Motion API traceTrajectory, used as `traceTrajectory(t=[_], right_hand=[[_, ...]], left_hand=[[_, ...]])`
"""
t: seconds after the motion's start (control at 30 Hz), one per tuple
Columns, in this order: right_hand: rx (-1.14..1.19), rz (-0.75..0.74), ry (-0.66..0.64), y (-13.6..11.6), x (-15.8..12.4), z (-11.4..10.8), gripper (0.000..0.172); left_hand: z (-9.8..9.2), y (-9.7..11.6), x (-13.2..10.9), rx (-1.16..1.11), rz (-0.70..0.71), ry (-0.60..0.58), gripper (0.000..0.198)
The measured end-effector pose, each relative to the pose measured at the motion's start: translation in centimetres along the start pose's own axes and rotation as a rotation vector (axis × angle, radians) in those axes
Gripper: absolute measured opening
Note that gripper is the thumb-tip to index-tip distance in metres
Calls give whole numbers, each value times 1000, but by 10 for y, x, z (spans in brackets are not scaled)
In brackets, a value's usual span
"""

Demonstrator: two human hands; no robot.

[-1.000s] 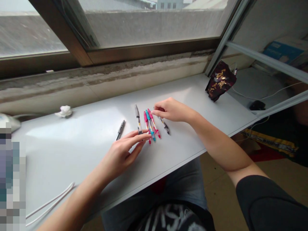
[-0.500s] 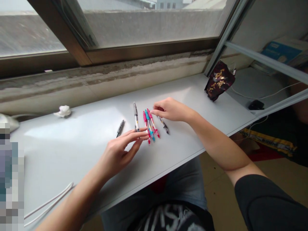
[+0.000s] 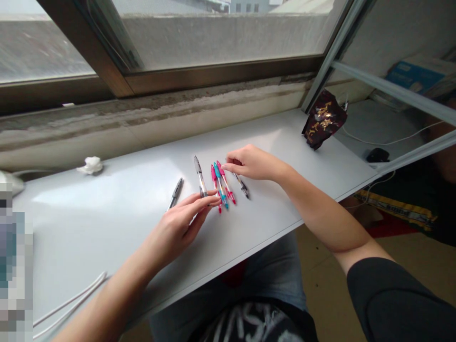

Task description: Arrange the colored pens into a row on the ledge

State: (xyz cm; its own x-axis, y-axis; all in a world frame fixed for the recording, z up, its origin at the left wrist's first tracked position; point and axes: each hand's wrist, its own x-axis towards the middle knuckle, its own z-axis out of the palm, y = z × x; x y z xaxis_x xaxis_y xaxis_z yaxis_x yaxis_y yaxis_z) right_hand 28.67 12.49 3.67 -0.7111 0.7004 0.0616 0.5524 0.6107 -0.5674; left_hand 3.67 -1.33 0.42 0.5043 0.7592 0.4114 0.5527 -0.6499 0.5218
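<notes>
Pens lie on the white table (image 3: 121,228). My left hand (image 3: 190,216) has its fingers closed round the lower end of a grey pen (image 3: 198,172). Beside that pen lie a pink pen (image 3: 213,173), a teal pen (image 3: 218,175) and another pink pen (image 3: 221,172), close together; my left fingertips partly cover the first pink one. My right hand (image 3: 237,162) pinches the upper end of a black pen (image 3: 242,185), right of the group. Another dark grey pen (image 3: 175,191) lies apart, left of the others, just beyond my left hand.
A crumpled white tissue (image 3: 90,165) sits near the table's back edge. A dark packet with gold lettering (image 3: 325,119) stands at the back right by a metal frame (image 3: 392,88). White cable (image 3: 71,304) lies at the front left. Part of another person shows at the right.
The grey pen in my left hand has tilted, its upper end moving slightly left and down. My left hand has shifted slightly. My right hand has hardly moved.
</notes>
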Motion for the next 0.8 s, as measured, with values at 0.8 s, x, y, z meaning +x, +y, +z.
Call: traceTrajectory(t=[0.8], right_hand=[[-2, -7, -6, -1, 0, 1, 31]], left_hand=[[-3, 5, 0, 23, 112, 37, 37]])
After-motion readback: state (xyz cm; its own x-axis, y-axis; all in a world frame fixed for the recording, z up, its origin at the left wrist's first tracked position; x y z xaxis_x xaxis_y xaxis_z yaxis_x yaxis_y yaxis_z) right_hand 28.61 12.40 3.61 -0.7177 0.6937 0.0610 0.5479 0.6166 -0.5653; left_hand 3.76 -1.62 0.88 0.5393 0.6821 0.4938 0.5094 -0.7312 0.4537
